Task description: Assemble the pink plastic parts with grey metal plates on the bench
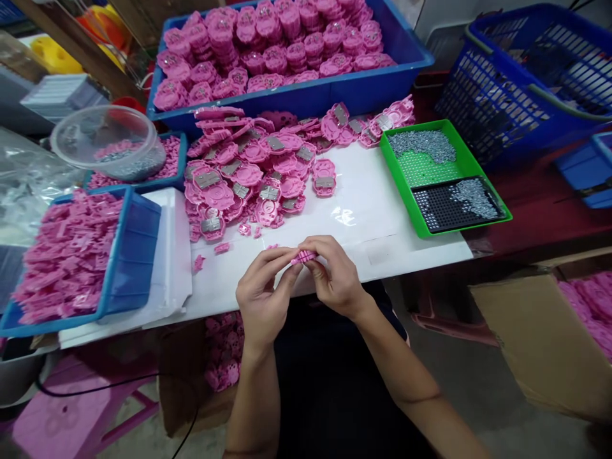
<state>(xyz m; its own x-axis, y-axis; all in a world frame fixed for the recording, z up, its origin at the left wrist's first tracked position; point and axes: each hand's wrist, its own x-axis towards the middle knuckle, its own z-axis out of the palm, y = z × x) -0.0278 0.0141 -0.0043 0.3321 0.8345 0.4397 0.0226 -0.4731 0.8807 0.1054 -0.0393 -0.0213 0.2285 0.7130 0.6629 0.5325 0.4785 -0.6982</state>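
My left hand (262,290) and my right hand (335,275) meet above the front edge of the white table top (382,210). Both pinch one small pink plastic part (303,257) between their fingertips, seen edge-on. Just beyond the hands lies a heap of pink shells with grey metal plates (248,175), and a few loose pink bits (220,247) lie near it.
A big blue bin of pink shells (287,95) stands at the back. A blue tray of small pink pieces (138,255) sits left, a clear bowl (109,141) behind it. A green tray with screws (444,175) sits right, a blue basket (521,83) beyond. A cardboard box (540,338) stands lower right.
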